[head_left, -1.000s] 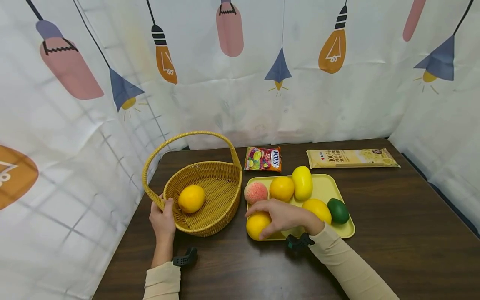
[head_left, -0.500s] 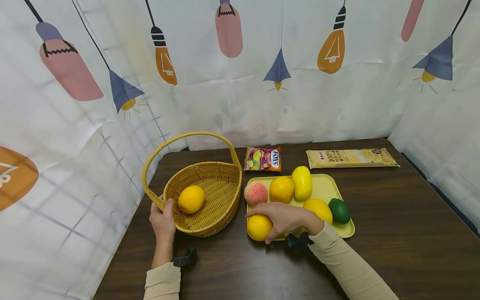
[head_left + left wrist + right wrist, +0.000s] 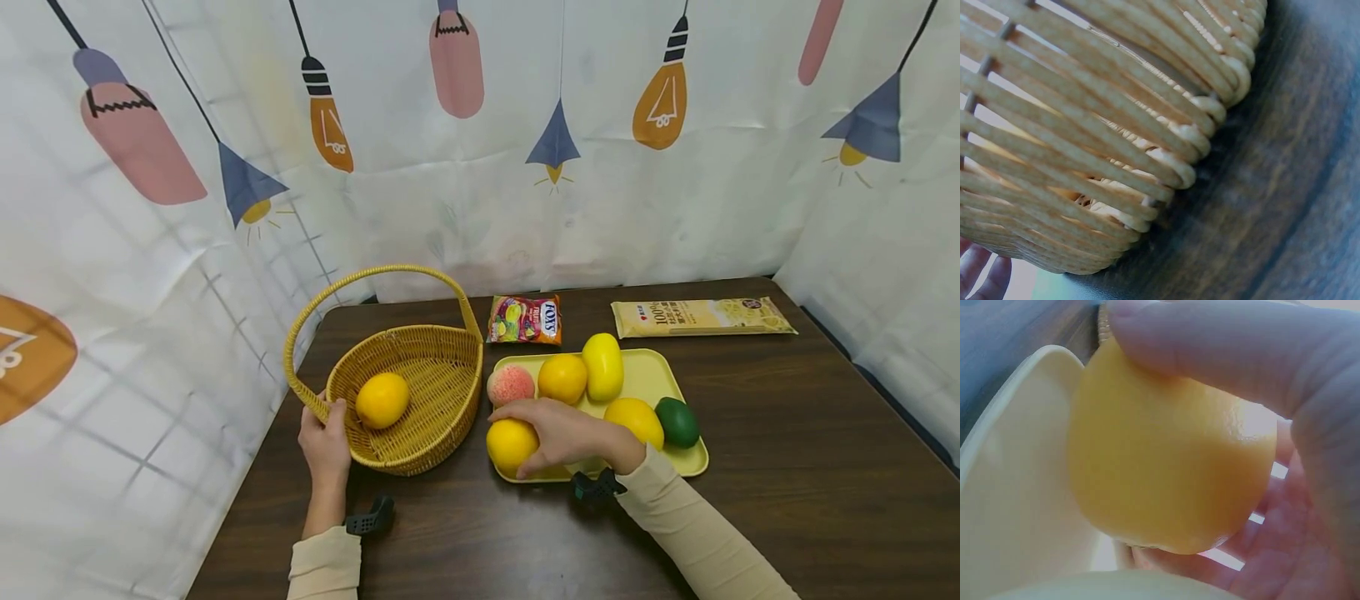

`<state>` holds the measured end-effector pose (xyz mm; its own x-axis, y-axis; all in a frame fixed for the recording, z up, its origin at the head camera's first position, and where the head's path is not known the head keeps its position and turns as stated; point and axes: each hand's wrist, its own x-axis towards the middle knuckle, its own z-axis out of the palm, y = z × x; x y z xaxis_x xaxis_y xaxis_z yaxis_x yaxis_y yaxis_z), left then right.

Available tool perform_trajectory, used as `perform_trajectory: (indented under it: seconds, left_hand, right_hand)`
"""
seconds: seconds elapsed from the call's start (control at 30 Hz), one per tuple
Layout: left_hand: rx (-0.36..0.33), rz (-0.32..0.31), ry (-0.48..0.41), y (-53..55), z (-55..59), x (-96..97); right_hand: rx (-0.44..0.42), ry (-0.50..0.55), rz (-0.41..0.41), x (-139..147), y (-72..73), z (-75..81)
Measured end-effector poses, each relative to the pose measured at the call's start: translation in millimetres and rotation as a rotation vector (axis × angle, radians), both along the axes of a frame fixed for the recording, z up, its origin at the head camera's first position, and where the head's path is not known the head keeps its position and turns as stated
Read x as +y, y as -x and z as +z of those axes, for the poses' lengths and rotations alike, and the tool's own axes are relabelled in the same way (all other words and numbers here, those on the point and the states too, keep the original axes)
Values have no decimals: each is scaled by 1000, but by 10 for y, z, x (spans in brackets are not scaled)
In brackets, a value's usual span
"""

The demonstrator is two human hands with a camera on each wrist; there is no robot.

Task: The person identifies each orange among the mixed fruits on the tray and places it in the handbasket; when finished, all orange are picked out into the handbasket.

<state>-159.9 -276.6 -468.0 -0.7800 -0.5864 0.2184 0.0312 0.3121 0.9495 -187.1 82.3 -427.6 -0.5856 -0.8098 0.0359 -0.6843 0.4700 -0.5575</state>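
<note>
In the head view my right hand point(image 3: 566, 437) grips an orange point(image 3: 512, 446) at the front left corner of the yellow tray point(image 3: 651, 375). The right wrist view shows the thumb across the top of the orange point(image 3: 1166, 450) and the fingers behind it, beside the tray wall point(image 3: 1019, 444). My left hand point(image 3: 326, 442) holds the wicker basket point(image 3: 442, 383) at its left rim, by the foot of the handle. One orange fruit point(image 3: 382, 400) lies inside the basket. Below the woven side point(image 3: 1085, 137), only a few left fingertips point(image 3: 991, 281) show in the left wrist view.
On the tray are a peach point(image 3: 511, 386), another orange point(image 3: 562, 377), a yellow mango-like fruit point(image 3: 603, 367), a yellow fruit point(image 3: 636, 419) and a dark green fruit point(image 3: 677, 422). Behind lie a candy bag point(image 3: 525, 320) and a long yellow packet point(image 3: 705, 317) on the dark table point(image 3: 795, 433).
The right thumb has come in against the orange, and the orange has shifted slightly left and away from me. The left hand and basket stay in place.
</note>
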Motion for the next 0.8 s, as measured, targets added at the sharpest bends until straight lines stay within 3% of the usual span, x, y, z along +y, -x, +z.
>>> perform_trajectory:
  seconds: [0.3, 0.57, 0.8]
  left_hand:
    - [3, -7, 9, 1, 11, -2]
    - [-6, 15, 17, 8, 6, 0]
    - [-6, 22, 21, 6, 6, 3]
  right_hand:
    - [-2, 106, -44, -32, -17, 22]
    - [-24, 297, -157, -72, -32, 83]
    - [-25, 391, -254, -159, -88, 125]
